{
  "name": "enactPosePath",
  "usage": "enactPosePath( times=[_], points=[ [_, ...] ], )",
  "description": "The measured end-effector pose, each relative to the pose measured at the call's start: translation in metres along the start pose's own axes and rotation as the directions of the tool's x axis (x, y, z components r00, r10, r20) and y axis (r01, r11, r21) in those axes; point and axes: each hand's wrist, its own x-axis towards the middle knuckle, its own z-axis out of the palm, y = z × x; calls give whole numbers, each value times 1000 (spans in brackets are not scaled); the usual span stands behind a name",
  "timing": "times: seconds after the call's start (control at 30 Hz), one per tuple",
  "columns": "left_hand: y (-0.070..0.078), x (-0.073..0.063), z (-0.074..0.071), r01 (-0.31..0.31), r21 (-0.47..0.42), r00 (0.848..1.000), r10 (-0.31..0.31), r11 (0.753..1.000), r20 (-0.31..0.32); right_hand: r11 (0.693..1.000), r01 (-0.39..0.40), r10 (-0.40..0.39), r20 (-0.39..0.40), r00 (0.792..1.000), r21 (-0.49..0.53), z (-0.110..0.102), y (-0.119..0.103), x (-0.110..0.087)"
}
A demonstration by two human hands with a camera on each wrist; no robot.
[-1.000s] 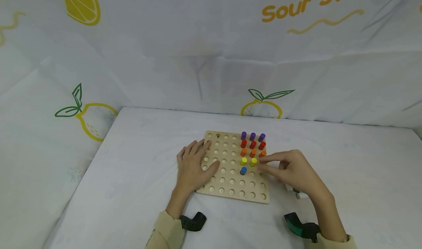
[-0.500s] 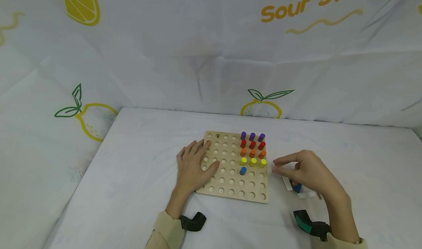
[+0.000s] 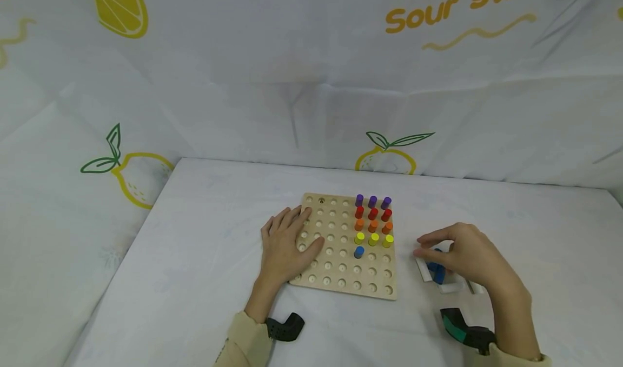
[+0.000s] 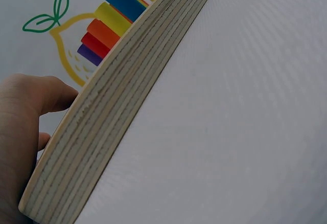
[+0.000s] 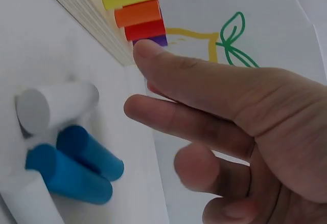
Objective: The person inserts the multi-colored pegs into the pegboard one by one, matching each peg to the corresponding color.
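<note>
A wooden pegboard (image 3: 335, 273) lies on the table. Its right part carries upright rows of three purple pegs (image 3: 372, 201), three red pegs (image 3: 372, 213), three orange pegs (image 3: 372, 226) and three yellow pegs (image 3: 373, 239); a single blue peg (image 3: 358, 252) stands in front. My left hand (image 3: 286, 246) rests on the board's left side, fingers spread. Right of the board hovers my right hand (image 3: 464, 253), thumb and fingertips apart with nothing between them. Below it lie two loose blue pegs (image 5: 71, 175), seen in the right wrist view.
Beside the loose blue ones lie several white pegs (image 5: 56, 106), partly under the right hand in the head view. A white cloth backdrop with a lemon print (image 3: 386, 160) rises behind the table.
The third yellow peg now stands in the board, released by my right hand. That hand has moved right, over the loose pegs. My left hand has stayed put.
</note>
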Motion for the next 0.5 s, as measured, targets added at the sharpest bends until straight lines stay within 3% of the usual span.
enactPosePath(
  times=[0.5],
  points=[
    [0, -1, 0, -4, -9, 1000, 4, 1000, -7, 970, -207, 208, -11, 978, -126, -15, 17, -2]
  ],
)
